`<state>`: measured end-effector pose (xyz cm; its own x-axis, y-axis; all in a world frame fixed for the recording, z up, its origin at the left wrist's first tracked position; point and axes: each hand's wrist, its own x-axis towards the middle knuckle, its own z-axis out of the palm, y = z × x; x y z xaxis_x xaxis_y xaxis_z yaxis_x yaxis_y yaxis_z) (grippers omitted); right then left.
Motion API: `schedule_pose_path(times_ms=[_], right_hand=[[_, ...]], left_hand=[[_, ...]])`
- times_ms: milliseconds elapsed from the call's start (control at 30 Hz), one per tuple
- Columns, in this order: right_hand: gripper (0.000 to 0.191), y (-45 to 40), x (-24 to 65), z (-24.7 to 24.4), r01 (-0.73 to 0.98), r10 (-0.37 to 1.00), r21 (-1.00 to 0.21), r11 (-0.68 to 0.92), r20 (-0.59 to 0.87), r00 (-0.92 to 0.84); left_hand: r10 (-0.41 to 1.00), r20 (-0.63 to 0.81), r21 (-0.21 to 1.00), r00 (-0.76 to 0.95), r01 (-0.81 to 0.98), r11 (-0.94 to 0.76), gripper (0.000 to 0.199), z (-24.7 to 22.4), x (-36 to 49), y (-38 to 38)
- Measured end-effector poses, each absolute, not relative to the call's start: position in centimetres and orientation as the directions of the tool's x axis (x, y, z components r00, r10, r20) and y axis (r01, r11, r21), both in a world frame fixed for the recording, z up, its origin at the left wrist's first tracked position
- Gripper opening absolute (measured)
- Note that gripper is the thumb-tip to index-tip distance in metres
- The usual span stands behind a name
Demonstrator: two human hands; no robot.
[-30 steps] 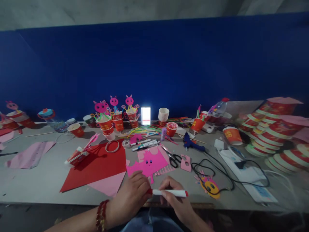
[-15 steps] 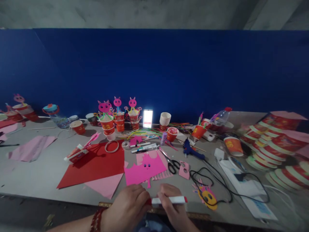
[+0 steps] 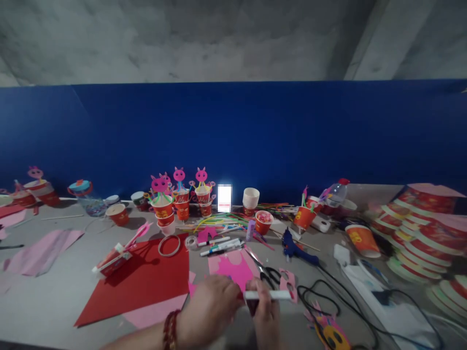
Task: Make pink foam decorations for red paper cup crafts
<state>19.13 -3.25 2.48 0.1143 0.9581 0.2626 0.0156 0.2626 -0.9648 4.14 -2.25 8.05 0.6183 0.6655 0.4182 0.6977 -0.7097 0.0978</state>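
Observation:
A white marker [image 3: 279, 295] with a red end lies level in my right hand [image 3: 263, 311], whose fingers are wrapped round its barrel. At the marker's left end, my left hand [image 3: 211, 306] is closed, with a bit of red showing at its fingertips; this looks like the marker's cap. Just beyond the hands is a bright pink paper cut-out [image 3: 239, 270], partly covered by them. Black-handled scissors [image 3: 269, 277] lie beyond my right hand, beside a pink paper piece with holes [image 3: 288, 284].
Red paper [image 3: 146, 287] lies on the left, with a decorated cup [image 3: 113, 261] on it. More markers [image 3: 222, 247], a blue glue gun [image 3: 296, 250] and its black cable are on the table. Paper cups with pink figures [image 3: 164, 206] stand behind; a power strip [image 3: 383, 301] lies right.
The view has tilted up, so the table sits lower in the picture. Both hands have moved forward, and they now hide the cut-out's face. The marker is still held between them.

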Motion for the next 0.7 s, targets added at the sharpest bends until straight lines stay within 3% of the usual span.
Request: schedule_pose_path(times_ms=[100, 167, 333, 433, 533, 700], right_hand=[[0.05, -1.6, 19.3, 2.3, -0.014, 0.979, -0.982, 0.188, 0.186, 0.087], [0.045, -1.2, 20.0, 2.6, -0.007, 0.992, -0.993, 0.122, 0.122, -0.033], [0.045, -1.5, 22.6, 2.2, 0.188, 0.992, -0.974, 0.124, 0.119, -0.037], [0.037, -2.1, 23.6, 1.8, 0.427, 0.985, -0.888, 0.171, 0.161, -0.061], [0.024, -2.6, 23.9, 1.9, 0.619, 0.973, -0.751, 0.231, 0.181, -0.144], [0.011, -1.6, 23.3, 2.3, 0.735, 0.944, -0.594, 0.328, 0.183, -0.273]], left_hand=[[0.748, 0.409, 0.045, 0.523, 0.807, -0.589, 0.017, 7.5, 0.9, 3.4], [0.785, 0.423, 0.028, 0.452, 0.86, -0.51, 0.017, 7.2, -1.5, 6.9], [0.839, 0.402, 0.022, 0.367, 0.912, -0.409, 0.014, 5.6, -3.7, 11.6], [0.849, 0.374, 0.05, 0.374, 0.905, -0.421, 0.01, 4.7, -3.1, 12.1], [0.839, 0.354, 0.095, 0.414, 0.876, -0.472, 0.02, 4.3, -2.3, 10.7], [0.77, 0.269, 0.185, 0.579, 0.753, -0.631, 0.039, 3.6, -1.1, 4.8]])
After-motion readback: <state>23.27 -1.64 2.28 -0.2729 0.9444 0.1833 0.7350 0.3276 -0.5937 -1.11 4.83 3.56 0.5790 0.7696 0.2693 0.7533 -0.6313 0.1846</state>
